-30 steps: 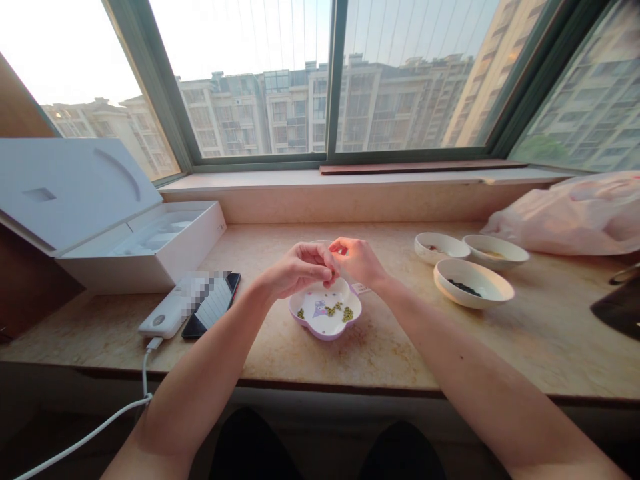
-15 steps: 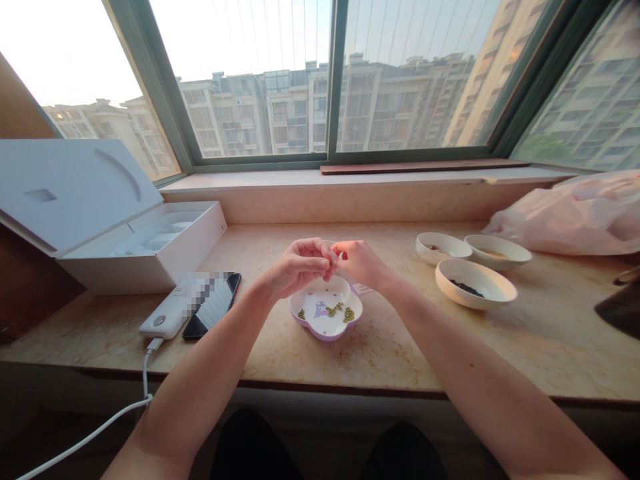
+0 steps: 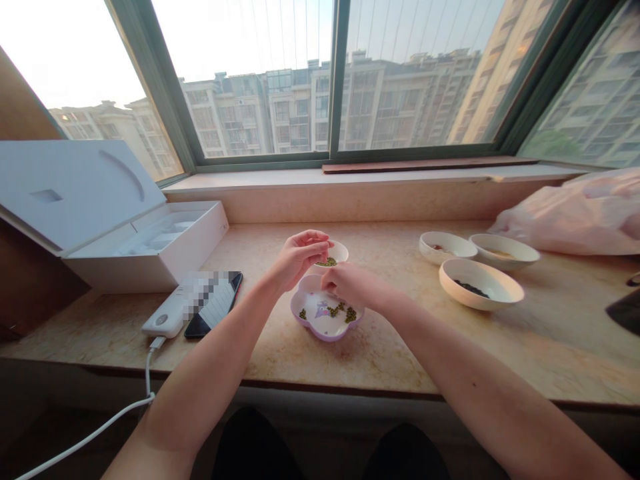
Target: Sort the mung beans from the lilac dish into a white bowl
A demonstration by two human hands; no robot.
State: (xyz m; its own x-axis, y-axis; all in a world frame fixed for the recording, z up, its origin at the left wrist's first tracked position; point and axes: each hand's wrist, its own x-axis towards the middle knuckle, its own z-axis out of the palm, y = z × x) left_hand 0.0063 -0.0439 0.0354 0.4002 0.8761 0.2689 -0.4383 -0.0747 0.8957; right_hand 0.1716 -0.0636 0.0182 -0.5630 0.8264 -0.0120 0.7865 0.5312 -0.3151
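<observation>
Fingers curled against the thumb, my left hand hovers at the left side of a small white bowl of mung beans. Whatever lies inside its curled fingers is hidden. My right hand is lower, over the back right of a purple-rimmed, flower-shaped dish. Its fingers are pinched and point down into the dish; I cannot make out what is between them. Small groups of green mung beans lie in the dish at the right, the middle and the left, around a printed cartoon figure.
Three white bowls stand to the right; the nearest bowl has dark contents. Behind them lies a pinkish plastic bag. On the left are an open white box, a white power bank with a cable, and a phone.
My right hand has parted from my left and moved down over the flower-shaped dish. The small bowl behind my hands shows more now. The left hand has risen slightly.
</observation>
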